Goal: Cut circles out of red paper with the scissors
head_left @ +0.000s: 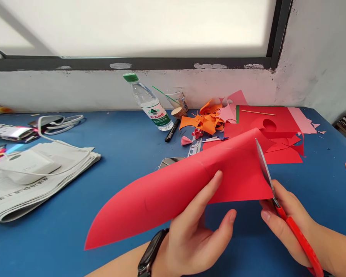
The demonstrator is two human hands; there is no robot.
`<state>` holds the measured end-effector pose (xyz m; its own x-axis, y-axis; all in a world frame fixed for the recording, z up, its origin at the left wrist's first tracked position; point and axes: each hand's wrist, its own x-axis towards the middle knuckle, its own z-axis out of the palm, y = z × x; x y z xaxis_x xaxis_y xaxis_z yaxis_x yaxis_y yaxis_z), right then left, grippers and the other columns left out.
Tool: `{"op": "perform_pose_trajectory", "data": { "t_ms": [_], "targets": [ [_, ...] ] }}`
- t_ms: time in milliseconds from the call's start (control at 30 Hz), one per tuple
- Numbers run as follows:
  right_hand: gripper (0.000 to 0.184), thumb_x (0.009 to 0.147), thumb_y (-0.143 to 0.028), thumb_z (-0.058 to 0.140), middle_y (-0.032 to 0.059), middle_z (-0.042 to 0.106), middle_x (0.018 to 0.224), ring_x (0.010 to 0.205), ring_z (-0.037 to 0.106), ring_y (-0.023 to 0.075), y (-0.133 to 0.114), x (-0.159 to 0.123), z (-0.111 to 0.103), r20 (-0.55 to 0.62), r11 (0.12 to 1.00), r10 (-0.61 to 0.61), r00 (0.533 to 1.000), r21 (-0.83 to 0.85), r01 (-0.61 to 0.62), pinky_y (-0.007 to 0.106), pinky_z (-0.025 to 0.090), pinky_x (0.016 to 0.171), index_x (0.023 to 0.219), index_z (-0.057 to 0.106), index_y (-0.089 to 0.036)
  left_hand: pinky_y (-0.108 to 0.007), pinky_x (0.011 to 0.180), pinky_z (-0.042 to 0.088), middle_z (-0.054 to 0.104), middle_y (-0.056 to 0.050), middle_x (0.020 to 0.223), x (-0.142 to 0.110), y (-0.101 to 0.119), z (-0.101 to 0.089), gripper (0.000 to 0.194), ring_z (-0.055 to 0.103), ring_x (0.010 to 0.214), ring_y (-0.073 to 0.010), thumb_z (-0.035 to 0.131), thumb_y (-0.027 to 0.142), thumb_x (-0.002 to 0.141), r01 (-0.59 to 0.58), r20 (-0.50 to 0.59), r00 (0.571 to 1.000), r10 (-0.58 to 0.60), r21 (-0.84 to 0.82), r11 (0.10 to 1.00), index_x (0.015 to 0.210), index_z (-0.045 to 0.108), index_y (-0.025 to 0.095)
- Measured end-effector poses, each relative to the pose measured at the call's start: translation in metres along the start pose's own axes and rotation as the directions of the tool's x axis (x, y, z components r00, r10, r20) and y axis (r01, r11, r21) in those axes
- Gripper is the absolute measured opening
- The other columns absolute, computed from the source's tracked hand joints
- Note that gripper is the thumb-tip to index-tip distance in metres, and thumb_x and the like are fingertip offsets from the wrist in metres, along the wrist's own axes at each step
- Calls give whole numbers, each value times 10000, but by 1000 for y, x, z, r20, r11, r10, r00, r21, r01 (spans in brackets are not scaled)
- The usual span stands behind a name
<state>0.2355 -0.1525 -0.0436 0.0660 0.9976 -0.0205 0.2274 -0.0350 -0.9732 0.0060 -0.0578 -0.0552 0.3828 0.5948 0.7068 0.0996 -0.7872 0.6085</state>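
A large sheet of red paper (pixel 167 188), curled over lengthwise, hangs above the blue table. My left hand (pixel 196 238) supports it from below, index finger in front and other fingers hidden behind, so the paper seems held between them; the thumb stands apart. In my right hand (pixel 294 223) are scissors (pixel 302 240) with red handles. One blade shows in front of the paper's right end, pointing up and away; where the other blade lies is hidden. Faint curved pencil lines mark the sheet.
Behind the sheet lie red paper pieces (pixel 285 154), orange scraps (pixel 206 122), a ruler (pixel 195 146), a pen (pixel 216 138) and a black marker (pixel 172 130). A water bottle (pixel 152 105) leans by a cup (pixel 177 99). Newspaper (pixel 75 161) and a white charger (pixel 31 165) sit left.
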Motion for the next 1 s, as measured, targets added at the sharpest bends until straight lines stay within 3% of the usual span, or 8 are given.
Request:
{"op": "perform_pose_trajectory", "data": {
  "t_ms": [233, 467, 667, 1000],
  "targets": [
    [182, 1059, -349, 621, 22, 681, 942, 723, 560, 171, -3, 1, -3, 102, 997, -47, 994, 58, 42, 278, 519, 677, 1188, 651, -225, -228, 1359, 341, 531, 63, 1769, 2, 0, 0, 905, 545, 1626, -218, 774, 106, 940, -4, 38, 999, 5, -48, 999, 1760, 467, 336],
    [158, 1096, -366, 578, 10, 671, 950, 720, 518, 177, -1, 0, -4, 134, 996, -43, 990, 82, 32, 309, 475, 686, 1191, 617, -246, -336, 1330, 452, 585, -61, 1738, 2, -1, 0, 873, 608, 1576, -300, 782, 116, 944, -15, 29, 999, 16, -47, 999, 1748, 492, 290],
    [158, 1125, -355, 559, -11, 638, 922, 721, 501, 180, 2, 0, -5, 161, 993, -59, 985, 109, 41, 326, 450, 709, 1243, 615, -267, -310, 1325, 446, 600, -74, 1727, 5, 0, 0, 875, 622, 1562, -286, 776, 91, 944, -15, 40, 999, 18, -74, 997, 1749, 487, 276],
    [243, 1118, -412, 603, 17, 631, 966, 799, 560, 196, 10, -5, 0, 24, 996, -75, 997, 55, 73, 324, 505, 748, 1288, 656, -247, -335, 1323, 465, 585, -113, 1735, 1, 1, -3, 872, 590, 1591, -313, 765, 103, 948, 19, 68, 998, -16, -46, 999, 1754, 478, 267]
  ]
}}
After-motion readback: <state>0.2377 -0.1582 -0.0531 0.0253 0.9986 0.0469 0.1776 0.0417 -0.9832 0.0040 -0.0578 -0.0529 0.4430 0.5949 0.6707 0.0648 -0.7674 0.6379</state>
